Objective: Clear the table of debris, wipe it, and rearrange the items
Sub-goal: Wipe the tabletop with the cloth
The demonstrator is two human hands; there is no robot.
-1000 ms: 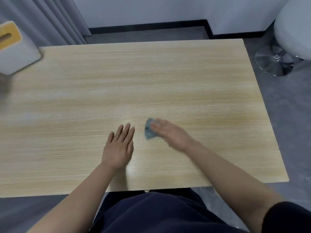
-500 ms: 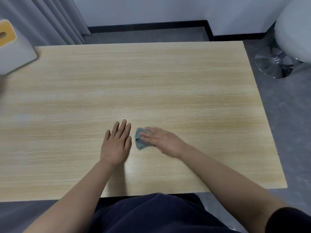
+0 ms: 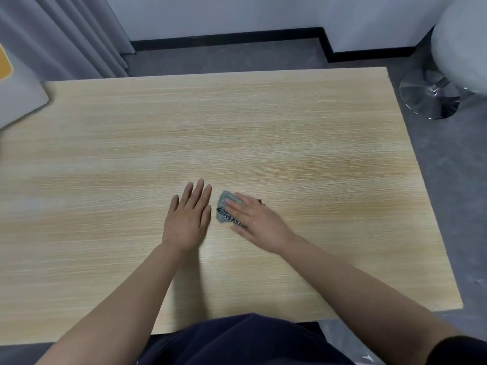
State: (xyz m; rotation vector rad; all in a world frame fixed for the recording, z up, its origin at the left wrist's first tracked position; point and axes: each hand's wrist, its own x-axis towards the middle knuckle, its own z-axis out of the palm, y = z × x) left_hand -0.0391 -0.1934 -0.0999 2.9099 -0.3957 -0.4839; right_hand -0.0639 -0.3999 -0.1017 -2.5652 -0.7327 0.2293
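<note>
A small grey-blue cloth (image 3: 223,209) lies on the light wooden table (image 3: 263,133), near its middle front. My right hand (image 3: 259,223) presses flat on the cloth with straight fingers and covers most of it. My left hand (image 3: 189,218) rests flat on the table just left of the cloth, fingers straight and together, holding nothing.
A white box with a yellow top (image 3: 15,85) stands at the table's far left corner, partly cut off by the frame. A white stool with a chrome base (image 3: 432,96) stands on the floor at the right. Grey curtains (image 3: 66,35) hang behind the table's left end.
My right hand has slid the cloth leftward along the table until it lies close beside my left hand. My left hand has stayed flat in about the same place.
</note>
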